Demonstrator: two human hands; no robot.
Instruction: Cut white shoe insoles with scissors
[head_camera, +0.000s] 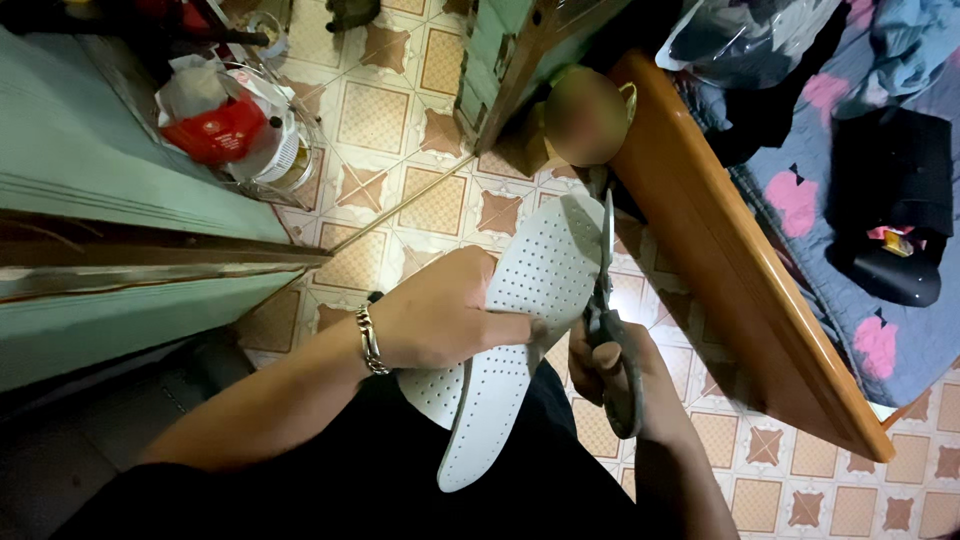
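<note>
My left hand (440, 315), with a metal bracelet on the wrist, grips a white perforated shoe insole (535, 275) across its middle, thumb on top. My right hand (615, 375) holds a pair of dark-handled scissors (605, 300), fingers through the handles. The blades point away from me and run along the insole's right edge near its toe end. Both hands are over my lap, above the tiled floor.
A wooden bed frame (740, 270) runs diagonally at the right, with a patterned blanket and dark clothes on it. A plastic container with a red bag (235, 130) stands on the patterned floor tiles at upper left. Green wooden panels lie at the left.
</note>
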